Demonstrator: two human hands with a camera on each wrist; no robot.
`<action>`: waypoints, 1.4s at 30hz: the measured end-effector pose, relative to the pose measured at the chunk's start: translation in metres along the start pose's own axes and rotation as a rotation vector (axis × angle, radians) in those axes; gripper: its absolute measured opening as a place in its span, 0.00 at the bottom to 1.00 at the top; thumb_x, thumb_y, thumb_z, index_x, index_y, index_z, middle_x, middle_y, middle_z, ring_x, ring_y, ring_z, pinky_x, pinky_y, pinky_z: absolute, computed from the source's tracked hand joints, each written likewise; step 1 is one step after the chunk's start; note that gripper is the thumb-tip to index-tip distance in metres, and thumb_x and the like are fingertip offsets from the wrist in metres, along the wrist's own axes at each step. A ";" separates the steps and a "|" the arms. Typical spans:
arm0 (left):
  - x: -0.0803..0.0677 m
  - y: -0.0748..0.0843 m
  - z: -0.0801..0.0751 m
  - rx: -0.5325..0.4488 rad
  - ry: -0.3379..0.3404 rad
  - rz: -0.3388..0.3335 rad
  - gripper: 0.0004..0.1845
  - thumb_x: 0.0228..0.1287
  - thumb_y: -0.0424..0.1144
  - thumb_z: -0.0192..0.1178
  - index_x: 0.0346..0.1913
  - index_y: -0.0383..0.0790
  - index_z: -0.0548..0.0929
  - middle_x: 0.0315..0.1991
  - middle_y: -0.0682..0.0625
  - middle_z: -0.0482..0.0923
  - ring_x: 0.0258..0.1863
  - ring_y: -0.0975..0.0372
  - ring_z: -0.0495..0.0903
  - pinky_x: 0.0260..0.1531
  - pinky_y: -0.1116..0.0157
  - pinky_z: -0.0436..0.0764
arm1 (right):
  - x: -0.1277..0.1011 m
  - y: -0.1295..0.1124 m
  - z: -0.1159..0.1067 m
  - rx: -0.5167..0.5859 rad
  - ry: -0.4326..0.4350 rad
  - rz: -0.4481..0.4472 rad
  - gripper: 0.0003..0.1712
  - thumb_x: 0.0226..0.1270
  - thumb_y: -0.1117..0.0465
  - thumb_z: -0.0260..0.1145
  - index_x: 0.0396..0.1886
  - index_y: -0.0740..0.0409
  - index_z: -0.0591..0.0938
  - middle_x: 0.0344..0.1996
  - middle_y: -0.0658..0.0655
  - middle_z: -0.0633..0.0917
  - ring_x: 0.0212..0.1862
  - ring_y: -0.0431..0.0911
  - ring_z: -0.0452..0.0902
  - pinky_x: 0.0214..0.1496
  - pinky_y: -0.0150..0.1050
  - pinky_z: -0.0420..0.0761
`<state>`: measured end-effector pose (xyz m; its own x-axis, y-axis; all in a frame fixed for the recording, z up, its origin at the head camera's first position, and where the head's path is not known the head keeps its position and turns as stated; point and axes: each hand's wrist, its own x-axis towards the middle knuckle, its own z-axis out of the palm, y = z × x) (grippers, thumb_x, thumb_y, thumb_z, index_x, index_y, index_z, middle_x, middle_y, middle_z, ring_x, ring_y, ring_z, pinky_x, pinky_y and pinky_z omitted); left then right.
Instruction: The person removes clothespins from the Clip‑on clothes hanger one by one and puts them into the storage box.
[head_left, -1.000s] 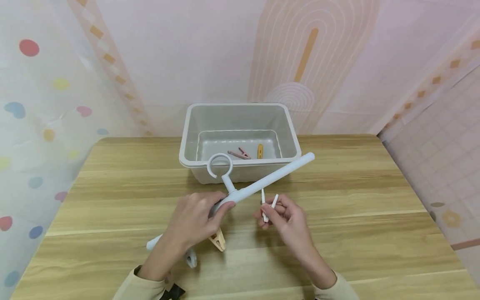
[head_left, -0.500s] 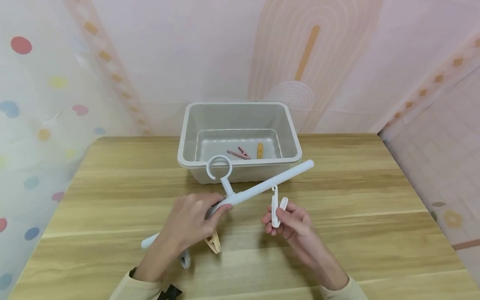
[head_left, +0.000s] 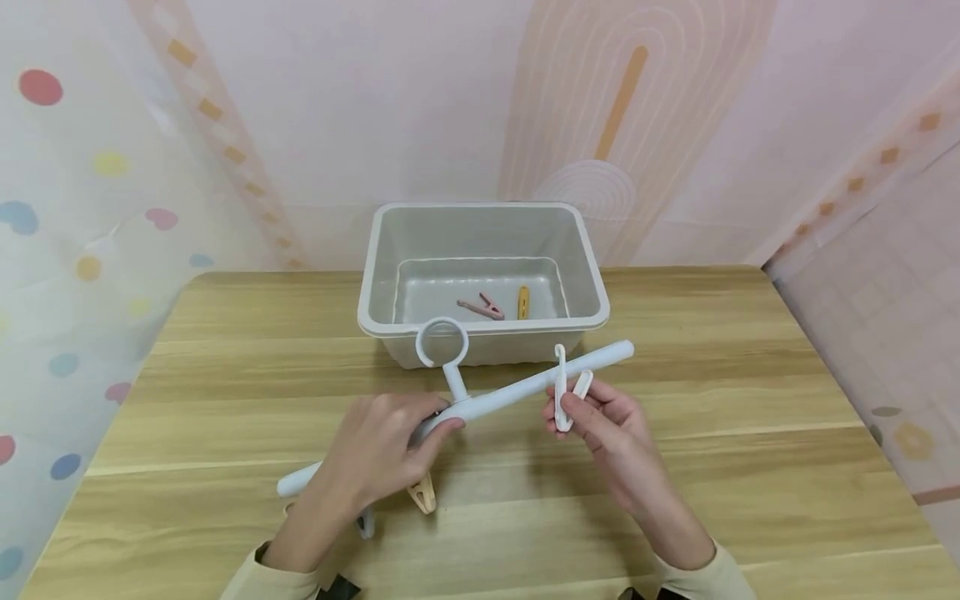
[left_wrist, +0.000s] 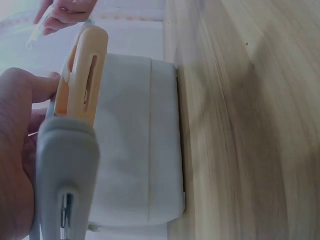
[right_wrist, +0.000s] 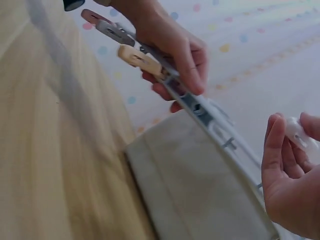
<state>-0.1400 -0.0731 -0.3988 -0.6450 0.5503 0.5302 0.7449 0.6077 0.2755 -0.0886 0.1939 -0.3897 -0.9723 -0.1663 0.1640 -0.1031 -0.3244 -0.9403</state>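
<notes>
My left hand (head_left: 382,446) grips the middle of a pale blue-white hanger (head_left: 510,395) with a ring hook, tilted up to the right above the table. Clipped along its left half are a peach clothespin (left_wrist: 86,75), a grey clothespin (left_wrist: 67,165) and a pinkish clothespin (right_wrist: 92,16); the left hand and forearm partly cover these in the head view. Between thumb and fingers, my right hand (head_left: 615,429) pinches a white clothespin (head_left: 561,404). Its hooked tip points up and overlaps the hanger's right arm in the head view.
Behind the hanger stands a light grey plastic bin (head_left: 483,327) on the wooden table (head_left: 750,375). Inside lie a pink clothespin (head_left: 482,308) and a yellow clothespin (head_left: 522,302). A patterned cloth backdrop (head_left: 420,100) rises behind the table.
My right hand has carried the white clothespin rightward and then up to the hanger's right arm, turning it. The hanger's right end has dipped, with the left hand keeping its grip.
</notes>
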 end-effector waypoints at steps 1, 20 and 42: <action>0.000 0.000 -0.001 0.003 0.007 0.001 0.12 0.62 0.46 0.67 0.23 0.50 0.78 0.14 0.63 0.61 0.15 0.76 0.53 0.15 0.79 0.52 | 0.001 -0.002 0.001 -0.014 0.003 -0.009 0.12 0.77 0.70 0.53 0.44 0.55 0.83 0.34 0.46 0.89 0.36 0.38 0.84 0.40 0.29 0.81; -0.003 0.002 -0.002 0.009 -0.039 -0.044 0.12 0.61 0.48 0.69 0.23 0.51 0.80 0.15 0.64 0.64 0.15 0.76 0.56 0.16 0.78 0.57 | 0.039 -0.036 0.012 -0.260 0.152 0.066 0.05 0.73 0.60 0.64 0.42 0.57 0.82 0.31 0.47 0.88 0.34 0.39 0.82 0.42 0.32 0.83; -0.010 0.003 -0.001 0.016 -0.064 -0.068 0.11 0.60 0.49 0.69 0.24 0.52 0.81 0.14 0.65 0.64 0.16 0.76 0.57 0.16 0.77 0.58 | 0.101 -0.043 0.007 -0.396 0.172 0.038 0.12 0.71 0.63 0.65 0.47 0.69 0.81 0.30 0.45 0.87 0.35 0.36 0.83 0.44 0.30 0.85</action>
<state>-0.1308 -0.0773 -0.4029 -0.7037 0.5427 0.4585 0.6967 0.6537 0.2955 -0.1812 0.1848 -0.3308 -0.9943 -0.0030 0.1069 -0.1069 0.0671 -0.9920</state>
